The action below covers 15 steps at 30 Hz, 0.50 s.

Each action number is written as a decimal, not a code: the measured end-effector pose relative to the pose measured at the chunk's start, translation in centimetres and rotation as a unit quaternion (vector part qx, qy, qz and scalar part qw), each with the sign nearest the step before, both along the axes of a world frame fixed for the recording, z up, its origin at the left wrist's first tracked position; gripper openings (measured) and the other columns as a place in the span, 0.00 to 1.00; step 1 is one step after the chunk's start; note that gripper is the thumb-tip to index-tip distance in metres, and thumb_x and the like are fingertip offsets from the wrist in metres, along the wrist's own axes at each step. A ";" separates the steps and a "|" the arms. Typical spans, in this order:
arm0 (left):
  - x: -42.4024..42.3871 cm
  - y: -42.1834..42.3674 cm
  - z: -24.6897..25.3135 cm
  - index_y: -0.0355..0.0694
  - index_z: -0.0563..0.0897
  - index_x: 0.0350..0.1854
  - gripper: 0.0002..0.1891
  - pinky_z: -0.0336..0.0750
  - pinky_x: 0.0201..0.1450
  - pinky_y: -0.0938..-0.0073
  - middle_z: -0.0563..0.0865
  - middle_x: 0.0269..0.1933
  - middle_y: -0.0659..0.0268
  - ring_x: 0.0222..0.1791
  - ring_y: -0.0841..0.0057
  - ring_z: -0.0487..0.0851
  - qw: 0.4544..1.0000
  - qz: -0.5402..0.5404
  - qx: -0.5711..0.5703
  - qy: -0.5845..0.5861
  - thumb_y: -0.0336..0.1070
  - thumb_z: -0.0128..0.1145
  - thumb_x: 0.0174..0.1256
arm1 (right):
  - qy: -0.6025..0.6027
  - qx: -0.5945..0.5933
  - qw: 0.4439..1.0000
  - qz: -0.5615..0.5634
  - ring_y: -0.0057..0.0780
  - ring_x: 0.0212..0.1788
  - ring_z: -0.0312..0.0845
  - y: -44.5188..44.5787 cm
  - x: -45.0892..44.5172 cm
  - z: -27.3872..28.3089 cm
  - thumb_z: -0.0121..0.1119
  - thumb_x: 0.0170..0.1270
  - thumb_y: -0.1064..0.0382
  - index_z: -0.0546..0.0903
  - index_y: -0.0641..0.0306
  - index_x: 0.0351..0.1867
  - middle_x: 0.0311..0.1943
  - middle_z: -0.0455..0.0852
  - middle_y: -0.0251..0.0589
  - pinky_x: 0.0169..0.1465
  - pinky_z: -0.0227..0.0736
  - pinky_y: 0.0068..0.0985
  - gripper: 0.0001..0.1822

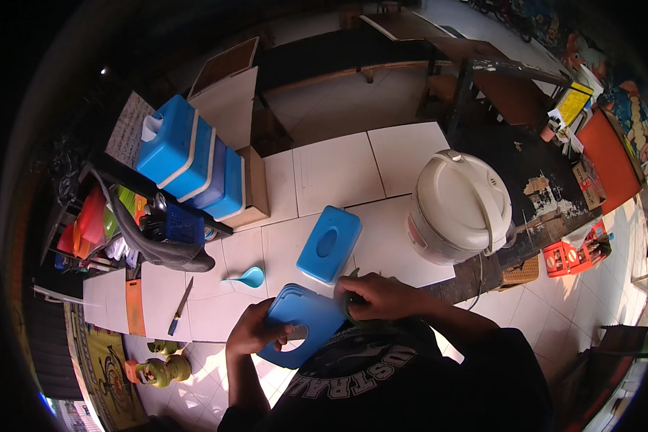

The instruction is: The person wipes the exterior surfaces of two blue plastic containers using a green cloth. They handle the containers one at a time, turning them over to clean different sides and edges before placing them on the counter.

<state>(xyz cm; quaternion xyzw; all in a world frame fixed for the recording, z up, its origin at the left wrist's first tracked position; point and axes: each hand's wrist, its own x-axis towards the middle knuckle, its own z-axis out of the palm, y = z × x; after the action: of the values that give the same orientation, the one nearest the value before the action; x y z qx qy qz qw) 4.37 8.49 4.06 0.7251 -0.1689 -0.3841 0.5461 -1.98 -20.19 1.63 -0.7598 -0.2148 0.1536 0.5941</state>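
My left hand (256, 329) grips a blue plastic tissue-box cover (316, 308) by its left side, fingers reaching into its oval hole. The cover is tilted above the table's front edge, close to my body. At its right edge, my right hand (380, 297) is closed on a dark green cloth (350, 309), partly hidden by the fingers. Just beyond the cover, a blue tissue box (332, 240) lies on the white-tiled table (335, 170), its oval opening facing up. A turquoise soup spoon (252, 277) rests to the left.
A kitchen knife (181, 306) and an orange cutting board (135, 308) lie left. Blue tissue boxes (189, 156) are stacked on a cardboard box (256, 186). A dark cloth (162, 251) drapes beside a cutlery basket (183, 224). A rice cooker (456, 205) stands right; green gas cylinders (164, 370) stand below.
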 end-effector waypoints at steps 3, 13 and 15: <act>-0.5 0.4 -1.3 0.27 0.76 0.49 0.16 0.78 0.23 0.77 0.84 0.28 0.60 0.22 0.77 0.83 1.000 0.008 -0.025 0.011 0.23 0.62 0.59 | -0.010 0.052 0.998 -0.025 0.36 0.33 0.79 0.6 -0.6 -2.0 0.56 0.57 0.66 0.73 0.66 0.48 0.34 0.81 0.50 0.37 0.69 0.33 0.16; -0.7 0.1 -1.9 0.27 0.77 0.46 0.14 0.79 0.22 0.77 0.84 0.27 0.59 0.22 0.75 0.83 1.000 0.028 -0.011 0.009 0.20 0.61 0.56 | -0.012 -0.060 0.998 -0.025 0.42 0.36 0.80 0.9 -1.0 -0.7 0.55 0.57 0.65 0.71 0.68 0.45 0.34 0.80 0.53 0.43 0.72 0.35 0.15; -1.1 -0.1 -2.0 0.27 0.77 0.45 0.14 0.78 0.22 0.77 0.84 0.28 0.59 0.22 0.76 0.83 0.998 0.052 -0.020 -0.009 0.20 0.60 0.55 | -0.027 -0.017 0.998 -0.054 0.40 0.34 0.79 1.3 -1.3 -1.7 0.55 0.57 0.65 0.71 0.68 0.45 0.31 0.80 0.51 0.40 0.70 0.34 0.15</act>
<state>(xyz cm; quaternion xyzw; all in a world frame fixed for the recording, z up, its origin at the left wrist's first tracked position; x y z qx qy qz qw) 3.27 8.40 2.04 0.7251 -0.1433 -0.3450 0.5785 -3.26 -18.86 -0.11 -0.7843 -0.1865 0.1047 0.5823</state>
